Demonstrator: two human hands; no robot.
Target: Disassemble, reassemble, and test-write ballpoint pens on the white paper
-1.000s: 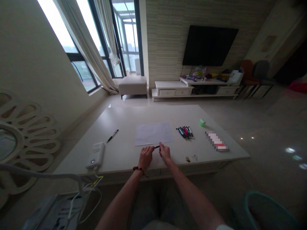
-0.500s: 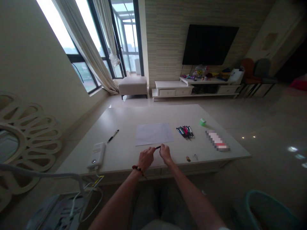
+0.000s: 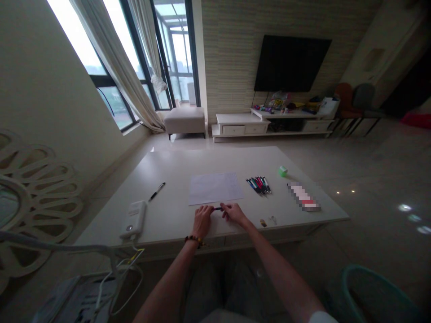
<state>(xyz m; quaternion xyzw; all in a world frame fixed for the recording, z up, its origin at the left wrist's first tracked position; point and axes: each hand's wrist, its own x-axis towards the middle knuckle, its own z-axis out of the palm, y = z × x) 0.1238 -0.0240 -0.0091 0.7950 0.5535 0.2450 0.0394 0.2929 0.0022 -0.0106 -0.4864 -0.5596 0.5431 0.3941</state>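
A dark pen [image 3: 217, 208] lies crosswise between my hands, just in front of the white paper [image 3: 215, 187]. My left hand [image 3: 203, 219] is closed on its left end, and a beaded bracelet rings that wrist. At the other end, the fingers of my right hand [image 3: 235, 212] pinch the pen. Fingers cover both of its ends. To the right of the paper lies a bundle of several pens [image 3: 258, 185] in mixed colours. A single black and silver pen [image 3: 157, 191] rests on the left part of the table.
On the white table [image 3: 175, 163] are a white power strip [image 3: 134, 220] with cables at left, a small green object [image 3: 282, 171], a pixelated item [image 3: 303, 196] and small bits [image 3: 263, 222] at right. A teal bin [image 3: 346, 287] stands on the floor at lower right.
My right hand has turned flatter, its fingers now reaching left along the pen. My left hand has lowered and flattened on the table. The pen now lies more level.
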